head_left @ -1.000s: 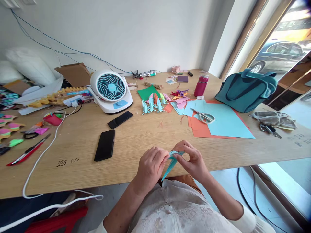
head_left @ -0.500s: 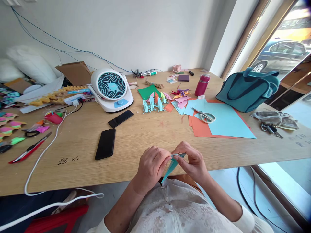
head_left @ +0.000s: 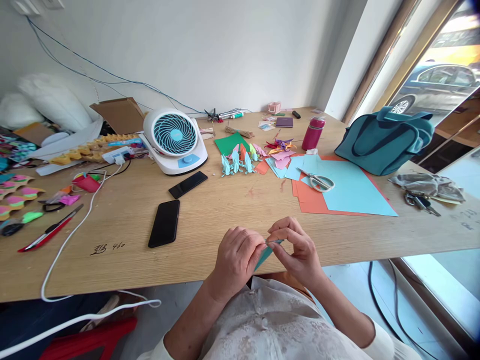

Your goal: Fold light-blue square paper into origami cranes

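Between my hands, just over the table's front edge, is a narrow folded piece of light-blue paper (head_left: 264, 256). My left hand (head_left: 240, 255) is closed, thumb and forefinger pinching the paper's upper part. My right hand (head_left: 296, 247) pinches the same paper at its upper right end with thumb and forefinger. The fingers cover much of the paper, so its full shape is hidden. Further back stand several light-blue folded paper cranes (head_left: 236, 164). To their right, scissors (head_left: 318, 181) lie on large light-blue sheets (head_left: 360, 187) with orange sheets (head_left: 311, 202) underneath.
Two black phones, one nearer (head_left: 164, 223) and one further (head_left: 188, 184), lie left of my hands. Behind them is a white fan (head_left: 175, 137). A magenta bottle (head_left: 313, 134) and a teal bag (head_left: 382, 142) stand at right. A white cable (head_left: 71, 232) crosses the table's left side.
The folded paper has turned between my fingers, and less of its pointed lower end shows now. My right fingers have shifted slightly and lifted. The whole view has moved a little.
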`<state>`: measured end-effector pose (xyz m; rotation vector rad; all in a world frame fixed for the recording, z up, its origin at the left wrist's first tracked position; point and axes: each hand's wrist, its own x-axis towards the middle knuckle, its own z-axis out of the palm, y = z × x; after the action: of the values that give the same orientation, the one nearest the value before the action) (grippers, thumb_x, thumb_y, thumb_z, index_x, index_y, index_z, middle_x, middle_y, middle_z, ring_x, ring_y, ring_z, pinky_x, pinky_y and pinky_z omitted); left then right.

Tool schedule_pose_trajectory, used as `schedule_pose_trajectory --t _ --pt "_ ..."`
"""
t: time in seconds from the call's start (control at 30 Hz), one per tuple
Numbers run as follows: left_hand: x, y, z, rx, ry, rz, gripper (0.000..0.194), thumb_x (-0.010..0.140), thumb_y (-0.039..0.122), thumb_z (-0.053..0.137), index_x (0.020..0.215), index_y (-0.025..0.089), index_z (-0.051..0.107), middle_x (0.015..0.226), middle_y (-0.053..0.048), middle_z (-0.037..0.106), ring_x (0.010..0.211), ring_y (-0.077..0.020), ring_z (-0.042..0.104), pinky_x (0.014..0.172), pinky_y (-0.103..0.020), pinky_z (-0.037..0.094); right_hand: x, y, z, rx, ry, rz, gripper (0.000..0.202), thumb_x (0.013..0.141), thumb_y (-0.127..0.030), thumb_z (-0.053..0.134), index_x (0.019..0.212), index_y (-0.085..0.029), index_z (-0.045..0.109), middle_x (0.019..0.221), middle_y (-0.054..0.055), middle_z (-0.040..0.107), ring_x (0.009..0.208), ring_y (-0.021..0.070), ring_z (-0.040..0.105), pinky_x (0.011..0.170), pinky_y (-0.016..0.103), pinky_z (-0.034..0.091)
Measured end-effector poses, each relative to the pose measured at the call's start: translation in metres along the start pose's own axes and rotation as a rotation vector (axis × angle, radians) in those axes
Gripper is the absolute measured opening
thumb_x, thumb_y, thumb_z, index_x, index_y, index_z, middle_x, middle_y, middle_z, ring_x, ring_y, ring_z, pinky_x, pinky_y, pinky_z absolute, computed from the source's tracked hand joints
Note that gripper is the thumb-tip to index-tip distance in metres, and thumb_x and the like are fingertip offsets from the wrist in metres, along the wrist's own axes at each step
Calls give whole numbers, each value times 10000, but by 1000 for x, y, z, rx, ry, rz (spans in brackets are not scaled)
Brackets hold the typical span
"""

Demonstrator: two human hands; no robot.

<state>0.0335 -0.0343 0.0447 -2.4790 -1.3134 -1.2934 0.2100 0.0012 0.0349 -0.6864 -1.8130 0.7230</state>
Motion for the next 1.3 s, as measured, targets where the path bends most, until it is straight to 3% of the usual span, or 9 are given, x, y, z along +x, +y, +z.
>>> schedule_pose_trajectory --t 0.27,0.47,0.87,1.1,1.3 --pt "3 -2 -7 -23 -13 -12 76 948 140 560 946 210 530 870 -18 673 806 -171 572 764 -321 425 -4 9 3 194 39 84 72 931 -192 603 885 -238 633 886 41 579 866 198 560 769 360 447" --pt "5 -2 -10 10 -41 7 53 961 165 537 930 207 533 867 -25 667 802 -175 568 759 -323 416 -3 6 1 122 3 60 59 907 -197 651 862 -235 658 840 38 596 823 201 558 744 369 439" --pt "7 -1 -15 -59 -32 -47 87 933 144 548 881 210 528 849 -17 662 803 -174 576 765 -327 426 -6 11 5 278 56 80 59 899 -202 660 860 -243 675 811 38 588 796 199 544 707 352 453" --pt "6 -5 -17 -126 12 -78 105 920 112 557 912 216 547 877 -10 669 833 -163 590 793 -323 445 -9 12 2 250 92 120 72 911 -218 644 847 -236 671 826 41 559 810 199 533 713 346 440" --pt "5 -3 -17 -258 -17 -204 88 944 153 524 888 212 557 866 -20 656 852 -163 605 807 -313 478 -9 12 4 242 105 111 60 908 -247 650 854 -239 676 817 44 560 800 205 534 705 352 448"
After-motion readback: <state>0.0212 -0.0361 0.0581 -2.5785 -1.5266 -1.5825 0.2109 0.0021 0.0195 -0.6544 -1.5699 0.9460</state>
